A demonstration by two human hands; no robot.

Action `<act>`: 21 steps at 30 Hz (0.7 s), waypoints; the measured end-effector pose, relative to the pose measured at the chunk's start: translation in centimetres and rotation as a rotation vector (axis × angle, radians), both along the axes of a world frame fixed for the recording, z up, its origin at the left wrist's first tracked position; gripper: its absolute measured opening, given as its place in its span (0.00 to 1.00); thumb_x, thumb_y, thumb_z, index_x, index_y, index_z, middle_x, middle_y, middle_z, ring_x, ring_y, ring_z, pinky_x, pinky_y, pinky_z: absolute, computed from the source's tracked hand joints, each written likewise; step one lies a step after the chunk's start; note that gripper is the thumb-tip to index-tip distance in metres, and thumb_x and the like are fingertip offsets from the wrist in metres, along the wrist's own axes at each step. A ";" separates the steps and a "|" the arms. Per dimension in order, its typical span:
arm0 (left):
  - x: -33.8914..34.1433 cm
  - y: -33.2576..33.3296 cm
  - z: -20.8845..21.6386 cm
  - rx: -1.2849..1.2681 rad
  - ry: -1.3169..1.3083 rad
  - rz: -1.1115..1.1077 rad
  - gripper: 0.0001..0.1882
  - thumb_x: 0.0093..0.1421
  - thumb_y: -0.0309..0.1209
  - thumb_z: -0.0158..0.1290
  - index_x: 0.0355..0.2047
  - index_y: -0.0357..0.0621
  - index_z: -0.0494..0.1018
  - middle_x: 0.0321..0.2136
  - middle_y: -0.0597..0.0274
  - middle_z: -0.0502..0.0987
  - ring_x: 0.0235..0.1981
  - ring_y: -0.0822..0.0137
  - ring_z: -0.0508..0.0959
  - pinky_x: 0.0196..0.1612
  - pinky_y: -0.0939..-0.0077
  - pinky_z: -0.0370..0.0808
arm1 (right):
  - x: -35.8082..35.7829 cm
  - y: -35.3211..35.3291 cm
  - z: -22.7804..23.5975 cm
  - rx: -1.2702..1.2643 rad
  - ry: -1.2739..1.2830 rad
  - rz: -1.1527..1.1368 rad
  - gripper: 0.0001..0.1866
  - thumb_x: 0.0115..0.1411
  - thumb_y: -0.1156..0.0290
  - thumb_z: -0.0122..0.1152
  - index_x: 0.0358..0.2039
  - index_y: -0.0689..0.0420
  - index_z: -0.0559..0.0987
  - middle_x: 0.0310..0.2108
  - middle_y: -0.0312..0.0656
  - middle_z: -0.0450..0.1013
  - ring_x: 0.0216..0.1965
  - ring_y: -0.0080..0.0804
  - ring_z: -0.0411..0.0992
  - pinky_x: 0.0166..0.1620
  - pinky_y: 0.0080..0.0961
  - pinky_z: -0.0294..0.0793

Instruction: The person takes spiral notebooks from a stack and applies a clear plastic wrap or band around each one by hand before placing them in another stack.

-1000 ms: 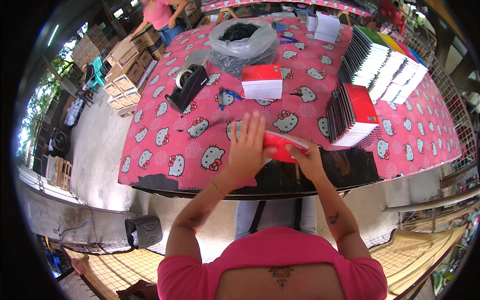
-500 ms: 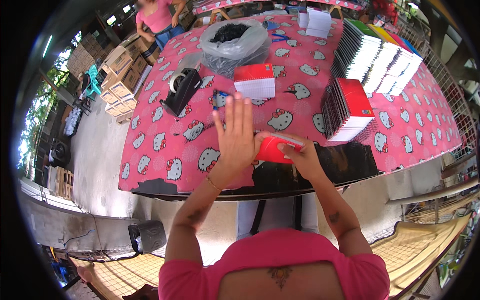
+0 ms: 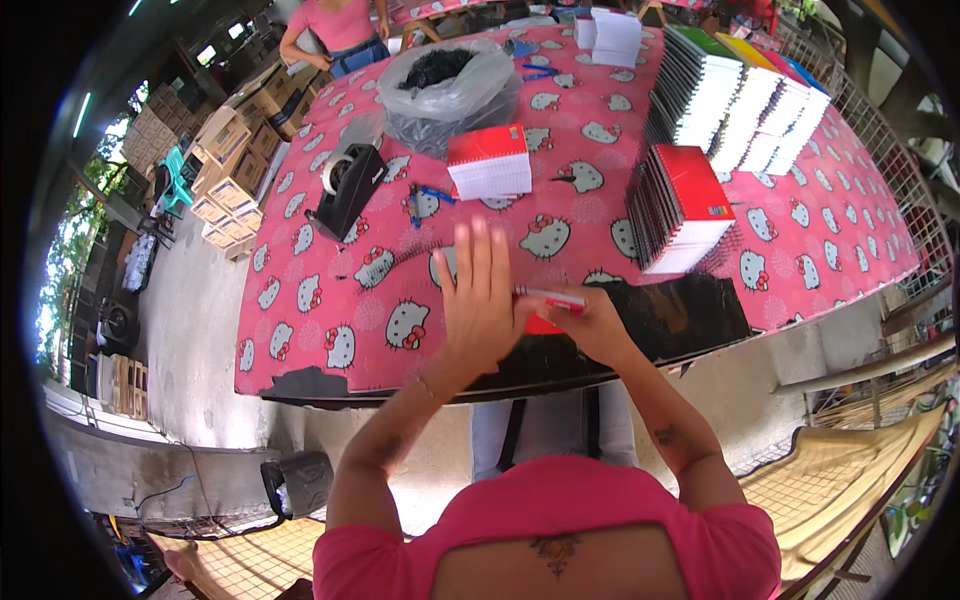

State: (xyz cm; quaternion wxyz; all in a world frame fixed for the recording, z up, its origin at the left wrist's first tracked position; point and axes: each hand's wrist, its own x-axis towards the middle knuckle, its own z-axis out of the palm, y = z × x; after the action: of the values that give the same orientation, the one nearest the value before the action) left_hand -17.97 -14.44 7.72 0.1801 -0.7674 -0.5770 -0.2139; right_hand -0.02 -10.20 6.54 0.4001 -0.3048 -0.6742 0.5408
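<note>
My right hand (image 3: 598, 328) grips a small red-covered notebook (image 3: 543, 324) above the table's near edge. The notebook is tilted, and its thin pale page edge faces up. Beside it, my left hand (image 3: 476, 308) has its fingers stretched straight and its palm flat; its thumb side meets the notebook's left end. Part of the cover is hidden by my hands. To the right of my right hand stands a stack of red spiral notebooks (image 3: 690, 205). A smaller red-topped stack of notebooks (image 3: 490, 165) lies farther off, ahead of my hands.
A black tape dispenser (image 3: 350, 190) and blue-handled tools (image 3: 425, 198) lie left of centre. Behind them is a clear plastic bag (image 3: 450, 110) with black contents. Tall notebook stacks (image 3: 740, 100) fill the far right. Cardboard boxes (image 3: 225, 180) and another person (image 3: 340, 35) are beyond the table.
The notebook has turned in my right hand, so less of its red cover and more of its edge shows. My left hand stays flat beside it. The view has shifted slightly.
</note>
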 end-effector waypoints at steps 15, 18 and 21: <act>-0.3 2.4 -1.8 -0.113 -0.080 -0.218 0.31 0.60 0.47 0.55 0.55 0.37 0.67 0.57 0.42 0.66 0.63 0.45 0.63 0.65 0.36 0.50 | 1.5 2.4 -6.5 -0.121 -0.073 -0.015 0.14 0.61 0.74 0.62 0.48 0.60 0.81 0.30 0.33 0.77 0.32 0.16 0.71 0.37 0.19 0.72; 1.0 -1.1 -4.4 -0.111 -0.009 -0.200 0.41 0.63 0.55 0.47 0.63 0.30 0.58 0.64 0.36 0.58 0.69 0.40 0.54 0.66 0.33 0.45 | 1.7 1.7 -4.2 -0.210 -0.032 -0.050 0.15 0.60 0.74 0.62 0.48 0.60 0.81 0.29 0.35 0.77 0.31 0.16 0.72 0.35 0.20 0.73; 1.2 -0.4 -4.2 -0.102 0.014 -0.199 0.46 0.64 0.58 0.43 0.66 0.27 0.53 0.67 0.33 0.52 0.71 0.38 0.48 0.67 0.31 0.40 | 0.9 1.3 -3.4 -0.036 -0.048 0.023 0.15 0.61 0.74 0.61 0.49 0.59 0.80 0.28 0.35 0.78 0.30 0.16 0.73 0.34 0.21 0.74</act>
State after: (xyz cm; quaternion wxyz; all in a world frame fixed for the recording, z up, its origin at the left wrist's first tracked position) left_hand -16.75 -14.86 3.51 0.1228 -0.8305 -0.5067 -0.1958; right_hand 0.90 -8.94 3.13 0.3723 -0.3171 -0.6771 0.5499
